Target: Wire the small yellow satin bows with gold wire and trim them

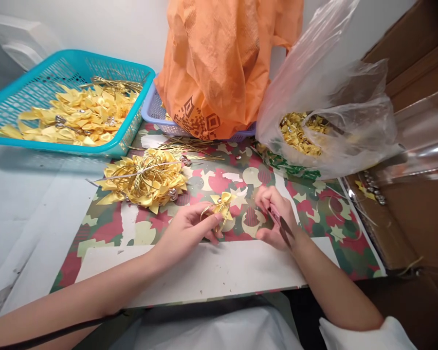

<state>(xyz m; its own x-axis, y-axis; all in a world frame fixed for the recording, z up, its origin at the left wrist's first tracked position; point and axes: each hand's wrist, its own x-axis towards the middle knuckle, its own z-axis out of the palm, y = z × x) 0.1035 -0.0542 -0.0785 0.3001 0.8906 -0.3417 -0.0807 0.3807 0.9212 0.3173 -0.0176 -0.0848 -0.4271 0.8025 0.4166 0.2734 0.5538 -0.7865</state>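
Between the thumb and fingers of my left hand (195, 221) is a small yellow ribbon bow (224, 201) with a loop of gold cord, held above the patterned sheet. My right hand (277, 216) is to its right, apart from the bow, with fingers curled around a slim pink-and-dark tool (280, 221). The tool's dark end points back toward my wrist; its exact kind is hard to make out. Left of the bow lies a tied bundle of yellow ribbon bows (142, 180) with gold cords and small silvery bells.
A teal basket (62, 143) of yellow bows stands at the back left. Behind the work area, an orange bag (219, 63) sits on a lavender basket (153, 109). A clear plastic bag (336, 141) holds more bows. Loose gold cords (193, 148) lie near the baskets; cardboard boxes (423, 214) stand right.
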